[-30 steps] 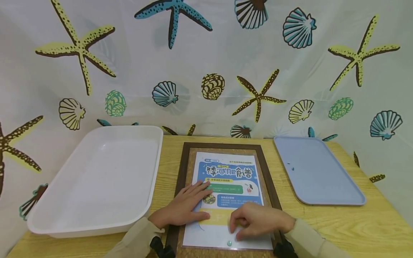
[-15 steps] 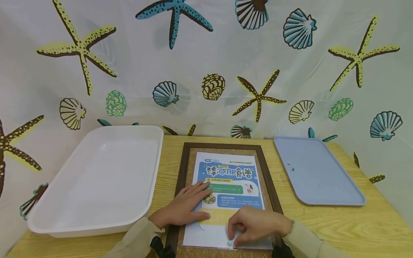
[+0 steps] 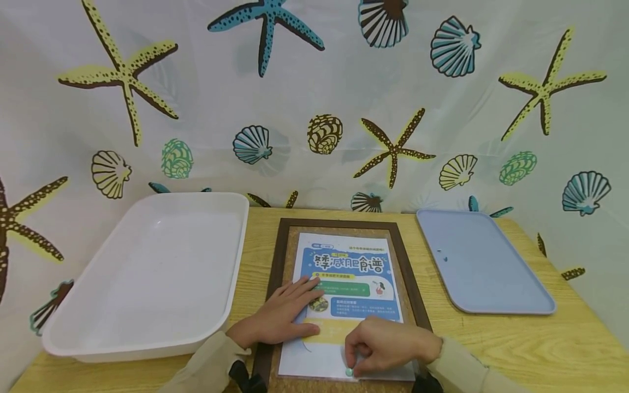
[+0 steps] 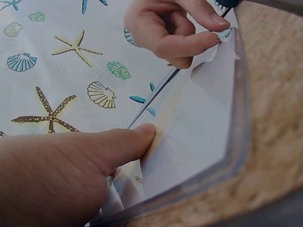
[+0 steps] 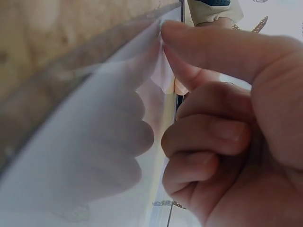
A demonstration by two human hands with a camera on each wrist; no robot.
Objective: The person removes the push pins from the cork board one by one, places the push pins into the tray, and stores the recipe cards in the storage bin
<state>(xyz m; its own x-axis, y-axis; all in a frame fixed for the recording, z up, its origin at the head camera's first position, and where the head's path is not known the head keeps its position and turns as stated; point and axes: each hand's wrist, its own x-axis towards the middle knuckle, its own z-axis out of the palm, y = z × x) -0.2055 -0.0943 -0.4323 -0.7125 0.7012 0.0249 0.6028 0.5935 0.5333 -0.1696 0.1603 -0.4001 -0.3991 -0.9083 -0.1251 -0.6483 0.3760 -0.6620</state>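
My right hand (image 3: 385, 346) pinches a small pale green push pin (image 3: 349, 371) between thumb and index finger, at the bottom edge of a printed poster (image 3: 309, 360). In the left wrist view the push pin (image 4: 224, 34) stands at the sheet's edge between those fingertips; the other fingers curl inward. My left hand (image 3: 282, 314) lies flat with spread fingers on the poster's left side. Under the glossy sheet is a cork board (image 3: 400, 273) with a dark brown frame (image 3: 339, 222). The pin's point is hidden.
A deep white tub (image 3: 162, 273) stands on the wooden table (image 3: 496, 349) to the left. At the right lies a light blue tray (image 3: 491, 267) with a couple of tiny blue-green bits (image 3: 445, 258). A curtain (image 3: 295, 82) printed with starfish and shells hangs behind.
My right hand has moved slightly left and down to the push pin, and its thumb and index finger have closed on it. The left hand stays in place.
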